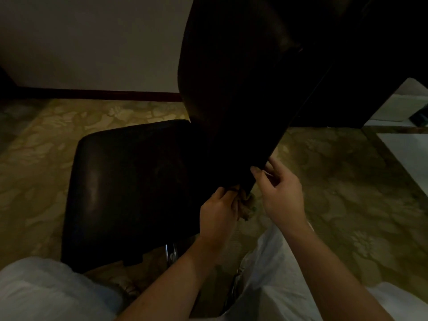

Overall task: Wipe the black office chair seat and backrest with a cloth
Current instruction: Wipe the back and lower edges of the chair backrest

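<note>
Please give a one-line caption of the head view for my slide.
Left hand holds a crumpled cloth at the lower edge of the black backrest, which the right hand pinches, beside the seat.

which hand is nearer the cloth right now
Left. The left hand grips the cloth at the foot of the backrest. The right hand is just to the cloth's right, pinching the backrest's lower edge.
</note>
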A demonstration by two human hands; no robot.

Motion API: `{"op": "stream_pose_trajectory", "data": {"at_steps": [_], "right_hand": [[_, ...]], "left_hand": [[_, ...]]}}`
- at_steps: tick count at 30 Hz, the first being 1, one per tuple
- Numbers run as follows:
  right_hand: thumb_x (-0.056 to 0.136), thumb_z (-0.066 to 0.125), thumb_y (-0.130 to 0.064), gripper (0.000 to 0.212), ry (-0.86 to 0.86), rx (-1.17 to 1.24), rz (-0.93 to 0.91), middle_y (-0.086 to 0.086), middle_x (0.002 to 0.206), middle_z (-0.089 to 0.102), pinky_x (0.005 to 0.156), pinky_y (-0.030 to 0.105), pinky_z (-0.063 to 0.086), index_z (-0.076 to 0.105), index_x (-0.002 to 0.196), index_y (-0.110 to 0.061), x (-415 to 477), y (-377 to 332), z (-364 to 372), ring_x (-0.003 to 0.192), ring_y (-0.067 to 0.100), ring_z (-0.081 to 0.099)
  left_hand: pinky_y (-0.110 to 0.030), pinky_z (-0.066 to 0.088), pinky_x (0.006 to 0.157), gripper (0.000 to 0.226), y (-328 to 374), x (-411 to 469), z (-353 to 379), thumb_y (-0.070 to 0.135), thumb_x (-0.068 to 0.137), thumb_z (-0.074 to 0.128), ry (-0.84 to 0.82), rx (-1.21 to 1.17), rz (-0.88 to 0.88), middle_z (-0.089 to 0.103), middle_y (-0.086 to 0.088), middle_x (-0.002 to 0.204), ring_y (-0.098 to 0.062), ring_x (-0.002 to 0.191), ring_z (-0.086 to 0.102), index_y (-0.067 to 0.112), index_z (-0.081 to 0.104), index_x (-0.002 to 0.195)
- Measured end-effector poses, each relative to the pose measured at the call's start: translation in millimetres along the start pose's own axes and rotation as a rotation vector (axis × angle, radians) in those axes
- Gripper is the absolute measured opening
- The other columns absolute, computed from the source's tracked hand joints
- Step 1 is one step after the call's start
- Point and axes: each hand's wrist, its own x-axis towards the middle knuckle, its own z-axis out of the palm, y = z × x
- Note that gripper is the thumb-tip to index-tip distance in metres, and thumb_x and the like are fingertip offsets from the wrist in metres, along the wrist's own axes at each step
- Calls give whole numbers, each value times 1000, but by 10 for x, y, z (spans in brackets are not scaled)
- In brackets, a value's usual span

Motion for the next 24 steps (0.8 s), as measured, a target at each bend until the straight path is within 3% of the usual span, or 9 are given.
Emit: {"op": "stream_pose_trajectory", "data": {"at_steps": [5, 8, 11, 13, 16, 19, 21, 24], "right_hand": [[96, 61, -22, 38, -10, 47, 25, -11, 113, 71, 88, 20, 54, 58, 134, -22, 89, 56, -25, 105, 0, 66], [92, 62, -31, 34, -29, 83, 74, -8, 110, 73, 93, 34, 54, 65, 125, -23, 145, 145, -41, 105, 7, 68], [82, 64, -46, 40, 7, 72, 105, -7, 105, 74, 93, 38, 54, 68, 117, -26, 179, 191, -39, 102, 7, 68], [78, 66, -49, 41, 50, 49, 98, -7, 103, 74, 89, 36, 55, 68, 113, -29, 216, 197, -58, 100, 7, 68], [76, 69, -50, 37, 116, 39, 77, 2, 92, 71, 79, 40, 56, 69, 99, -21, 254, 225, -75, 88, 17, 68], [85, 64, -43, 38, 158, 38, 103, 21, 73, 59, 58, 30, 48, 59, 79, -5, 172, 246, 86, 62, 19, 55], [86, 61, -42, 38, 135, 10, 140, 8, 57, 57, 46, 17, 38, 57, 69, -9, 49, 248, 311, 47, 7, 49], [82, 59, -49, 46, 5, -47, 145, -1, 45, 51, 41, 17, 30, 56, 58, -11, -70, 240, 729, 39, 7, 46]], "left_hand": [[-26, 51, 67, 44, -173, -91, 90, 30, 93, 35, -262, 62, -125, 70, 2, 112, -21, 84, 69, 16, 76, 97], [-29, 54, 66, 49, -293, -207, 87, 35, 88, 31, -239, 77, -159, 72, 5, 110, -20, 83, 70, 20, 77, 94], [-26, 54, 71, 38, -418, -264, -38, 30, 89, 41, -219, 44, -198, 71, 5, 111, -18, 86, 71, 22, 77, 96], [-20, 47, 80, 25, -529, -254, -200, 21, 94, 53, -231, 44, -198, 69, 3, 119, -18, 96, 69, 20, 76, 104], [-14, 38, 88, 25, -739, -197, -453, 21, 97, 57, -248, 40, -225, 62, 4, 131, -15, 110, 63, 19, 72, 117], [-19, 45, 89, 25, -929, -86, -646, 28, 95, 60, -225, 54, -239, 60, 5, 128, -16, 107, 62, 23, 71, 117], [-21, 46, 87, 24, -1026, 25, -773, 30, 96, 60, -214, 102, -257, 60, 7, 123, -14, 105, 62, 26, 70, 117], [-22, 47, 87, 23, -1137, 220, -971, 23, 97, 56, -169, 109, -266, 60, 7, 121, -14, 104, 61, 24, 71, 115]]}}
